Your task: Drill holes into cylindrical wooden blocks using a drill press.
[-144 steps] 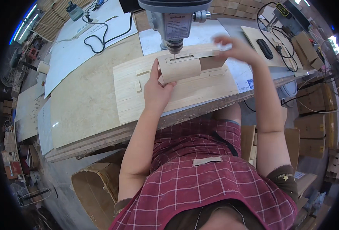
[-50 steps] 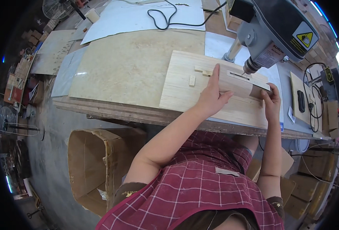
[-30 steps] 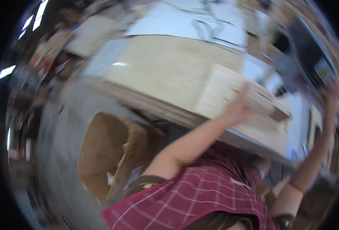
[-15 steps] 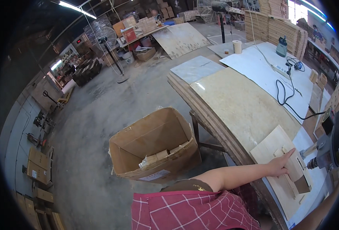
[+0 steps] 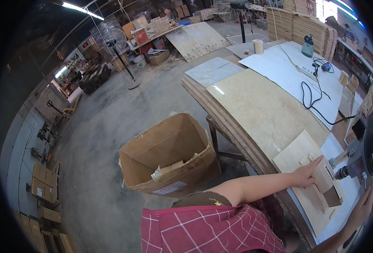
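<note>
The left hand (image 5: 305,175) is resting against one end of a pale wooden block with curved face and narrow slot (image 5: 322,180); its index finger is extending, but I cannot tell if the grip is clamping. The block is lying on a flat, pale wooden board (image 5: 294,154), near the chuck of a grey-and-black drill press (image 5: 357,158). The right hand (image 5: 362,206) is staying near a thin metal lever (image 5: 365,180); whether its fingers are touching this, I cannot tell.
</note>
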{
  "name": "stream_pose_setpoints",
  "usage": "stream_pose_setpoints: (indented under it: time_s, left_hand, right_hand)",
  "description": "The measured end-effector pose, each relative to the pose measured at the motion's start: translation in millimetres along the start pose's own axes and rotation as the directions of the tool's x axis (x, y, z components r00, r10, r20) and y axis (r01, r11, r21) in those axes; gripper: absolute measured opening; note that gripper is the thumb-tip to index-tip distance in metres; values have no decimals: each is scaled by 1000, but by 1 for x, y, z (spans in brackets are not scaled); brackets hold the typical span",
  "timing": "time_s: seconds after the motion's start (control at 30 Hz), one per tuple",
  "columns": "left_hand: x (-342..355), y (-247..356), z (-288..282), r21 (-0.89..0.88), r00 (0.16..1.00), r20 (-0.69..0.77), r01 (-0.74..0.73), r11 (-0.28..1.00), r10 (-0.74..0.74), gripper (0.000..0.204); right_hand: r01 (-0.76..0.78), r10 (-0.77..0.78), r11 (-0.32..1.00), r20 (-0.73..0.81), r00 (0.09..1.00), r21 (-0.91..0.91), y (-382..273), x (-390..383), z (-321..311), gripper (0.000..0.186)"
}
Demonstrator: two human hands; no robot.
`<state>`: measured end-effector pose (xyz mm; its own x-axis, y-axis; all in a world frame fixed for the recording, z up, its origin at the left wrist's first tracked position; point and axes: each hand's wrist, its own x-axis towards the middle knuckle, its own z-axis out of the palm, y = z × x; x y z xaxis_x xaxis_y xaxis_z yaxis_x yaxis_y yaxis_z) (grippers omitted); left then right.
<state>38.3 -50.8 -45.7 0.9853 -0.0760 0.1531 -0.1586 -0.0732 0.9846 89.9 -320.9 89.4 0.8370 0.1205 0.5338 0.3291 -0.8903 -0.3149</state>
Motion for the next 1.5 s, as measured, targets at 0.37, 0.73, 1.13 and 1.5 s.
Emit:
stream_pose_setpoints:
  time_s: [0.37, 0.73, 1.13, 1.5]
  left_hand:
    - [-1, 3, -1, 9, 1000, 10, 7, 1000, -7, 96]
    - [0, -1, 1, 27, 1000, 8, 14, 1000, -15, 97]
    - [0, 0, 2, 3, 1000, -7, 7, 1000, -7, 97]
    - [1, -1, 3, 32, 1000, -16, 19, 999, -18, 94]
  right_hand:
    - [221, -191, 972, -286, 939, 76, -18, -44, 34, 29]
    - [318, -213, 931, -444, 871, 177, -18, -63, 77, 20]
    - [319, -148, 893, -463, 874, 316, -16, -67, 96, 20]
    - [170, -122, 956, -204, 971, 239, -9, -44, 44, 27]
